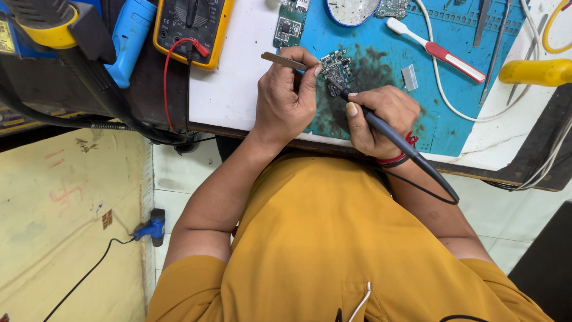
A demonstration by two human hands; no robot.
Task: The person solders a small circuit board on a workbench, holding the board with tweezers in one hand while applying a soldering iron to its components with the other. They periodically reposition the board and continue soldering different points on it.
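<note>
The left hand (285, 98) is closed in a pinch: its fingers (310, 67) grip metal tweezers (285, 59), which run from the pinch toward 10 o'clock, with the working end hidden behind the fingers. The right hand (381, 119) is closed around a dark soldering iron (387, 132) like a pen, and the tip points toward 10 o'clock and touches the small circuit board (335, 70). This board lies on the blue mat (381, 56), on a dark stained patch, between the two hands and just at 12 o'clock of them. The step in hand seems to be soldering a small part on the board. I judge that the next move needs a steady tip and a steady pinch, because the parts are very small.

Farther out, a white and red brush (438, 52) lies at 2 o'clock of the right hand, and a yellow multimeter (192, 27) stands on the bench (223, 89) at 11 o'clock of the left hand.
</note>
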